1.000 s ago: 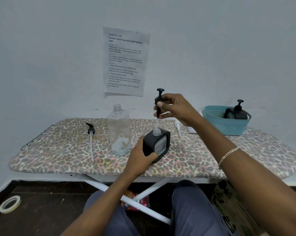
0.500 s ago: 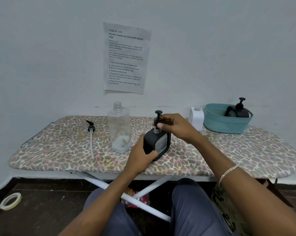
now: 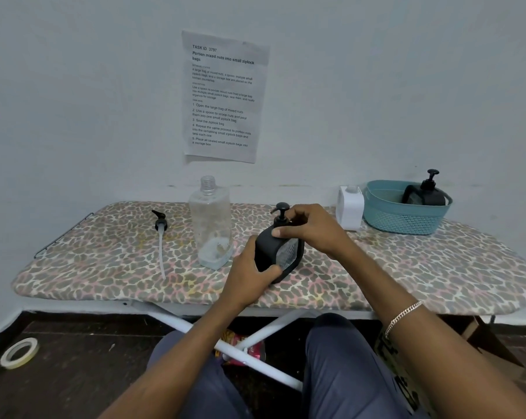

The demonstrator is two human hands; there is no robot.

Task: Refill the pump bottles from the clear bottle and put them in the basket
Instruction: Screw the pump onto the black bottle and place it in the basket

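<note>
a loose pump head with its tube [image 3: 160, 234] lies on the leopard-print ironing board [image 3: 104, 267]. beside it the clear bottle [image 3: 210, 222] stands uncapped, nearly empty. the left hand [image 3: 249, 273] is wrapped around the base of a black pump bottle [image 3: 278, 252] standing mid-board, while the right hand [image 3: 310, 228] pinches the collar below its pump head [image 3: 282, 210]. farther right stands a white bottle [image 3: 350, 207], touching the teal basket [image 3: 403, 217], which holds a second black pump bottle [image 3: 426, 193].

Left hand [image 3: 251, 273] grips low, right hand [image 3: 311, 228] curled above, forearms converging.
</note>
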